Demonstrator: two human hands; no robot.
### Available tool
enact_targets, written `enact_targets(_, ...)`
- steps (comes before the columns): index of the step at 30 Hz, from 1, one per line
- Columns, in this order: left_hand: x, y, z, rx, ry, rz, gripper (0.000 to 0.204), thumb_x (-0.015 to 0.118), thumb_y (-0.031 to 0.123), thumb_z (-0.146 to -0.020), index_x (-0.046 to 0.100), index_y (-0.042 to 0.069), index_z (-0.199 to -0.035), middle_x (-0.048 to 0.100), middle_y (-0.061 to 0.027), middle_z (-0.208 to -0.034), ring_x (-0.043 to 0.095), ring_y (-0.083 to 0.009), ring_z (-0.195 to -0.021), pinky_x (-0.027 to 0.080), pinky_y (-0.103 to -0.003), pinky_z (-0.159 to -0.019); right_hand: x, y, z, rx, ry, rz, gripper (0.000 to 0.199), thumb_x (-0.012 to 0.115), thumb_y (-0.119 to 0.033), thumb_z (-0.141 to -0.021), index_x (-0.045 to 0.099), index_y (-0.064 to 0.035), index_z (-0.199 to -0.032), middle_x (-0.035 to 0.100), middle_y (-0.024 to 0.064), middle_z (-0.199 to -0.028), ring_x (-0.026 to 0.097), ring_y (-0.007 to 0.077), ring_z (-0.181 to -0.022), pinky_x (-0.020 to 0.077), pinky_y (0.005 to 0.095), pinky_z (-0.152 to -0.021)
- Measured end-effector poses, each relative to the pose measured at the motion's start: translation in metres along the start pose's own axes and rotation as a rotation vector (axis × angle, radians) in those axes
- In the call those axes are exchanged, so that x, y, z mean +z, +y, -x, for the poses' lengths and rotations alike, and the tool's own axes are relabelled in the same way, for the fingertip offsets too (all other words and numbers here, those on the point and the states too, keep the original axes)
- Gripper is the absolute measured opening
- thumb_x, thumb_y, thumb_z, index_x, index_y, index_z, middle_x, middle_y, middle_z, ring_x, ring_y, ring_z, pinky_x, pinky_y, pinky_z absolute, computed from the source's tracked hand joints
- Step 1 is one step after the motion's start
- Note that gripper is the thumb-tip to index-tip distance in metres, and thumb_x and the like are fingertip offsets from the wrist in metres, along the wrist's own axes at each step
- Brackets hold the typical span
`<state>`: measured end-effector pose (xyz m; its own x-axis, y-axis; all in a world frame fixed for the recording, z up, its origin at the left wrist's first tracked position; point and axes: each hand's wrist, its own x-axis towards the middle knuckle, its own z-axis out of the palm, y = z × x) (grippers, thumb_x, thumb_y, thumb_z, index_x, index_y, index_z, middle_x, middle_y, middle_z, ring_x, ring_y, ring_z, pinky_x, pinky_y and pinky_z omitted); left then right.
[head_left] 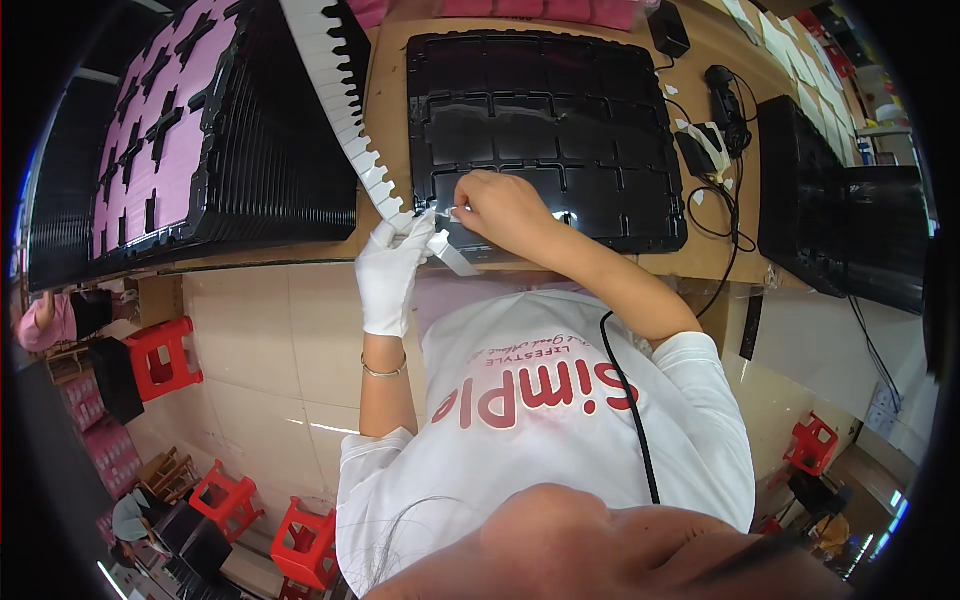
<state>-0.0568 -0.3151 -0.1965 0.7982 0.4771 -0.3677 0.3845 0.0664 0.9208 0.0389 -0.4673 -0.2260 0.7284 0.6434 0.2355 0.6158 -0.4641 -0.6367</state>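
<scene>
Looking down, we see the left hand (392,272), in a white glove, pinched shut on the lower end of a long white notched strip (350,110) that runs up and away across the workbench (385,95). Right beside it, the bare right hand (500,205) has thumb and finger closed on a small white label (455,213), just at the near edge of the black moulded tray (545,130). The two hands sit almost touching, with the strip's loose tail hanging below them over the bench edge.

Off to the left, we have a tall stack of black trays (270,150) whose top one holds pink rectangular packs (165,130) in rows. More white labels (700,135) lie scattered on the bench to the right of the tray, near a black cable (735,215). Further right stands another dark stack (845,220). Down on the floor, red plastic stools (165,355) sit well apart from the bench.
</scene>
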Motion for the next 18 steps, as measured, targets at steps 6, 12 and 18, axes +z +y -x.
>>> enact_targets(6, 0.001, -0.006, 0.001, 0.037, -0.003, 0.014, 0.028, 0.073, 0.016, -0.087, 0.066, -0.003, -0.107, 0.067, -0.0017, -0.087, 0.058, -0.0039, -0.072, 0.048, -0.019, -0.064, 0.01, -0.003, 0.003, 0.089, 0.044, 0.079, 0.011, 0.065, -0.011, -0.078, 0.06, -0.0023, -0.08, 0.064, 0.0128, -0.081, 0.064, 0.0324, -0.073, 0.0518, 0.0409, -0.067)
enact_targets(12, 0.001, -0.004, 0.001, 0.028, 0.0, -0.006, 0.03, 0.073, 0.015, -0.087, 0.064, -0.005, -0.108, 0.068, -0.0033, -0.089, 0.06, -0.005, -0.074, 0.049, -0.02, -0.065, 0.001, 0.001, 0.004, 0.107, -0.039, -0.065, 0.011, 0.066, -0.015, -0.078, 0.062, -0.0044, -0.079, 0.064, 0.011, -0.081, 0.065, 0.0295, -0.074, 0.0508, 0.04, -0.065)
enact_targets(18, 0.002, -0.008, 0.0, 0.047, 0.04, 0.04, 0.026, 0.073, 0.016, -0.087, 0.067, -0.002, -0.105, 0.067, -0.001, -0.084, 0.056, -0.0033, -0.067, 0.046, -0.019, -0.06, -0.022, -0.004, 0.013, 0.019, -0.25, -0.345, 0.012, 0.068, -0.012, -0.08, 0.062, -0.0053, -0.071, 0.059, 0.0034, -0.076, 0.057, 0.015, -0.066, 0.0433, 0.0312, -0.057)
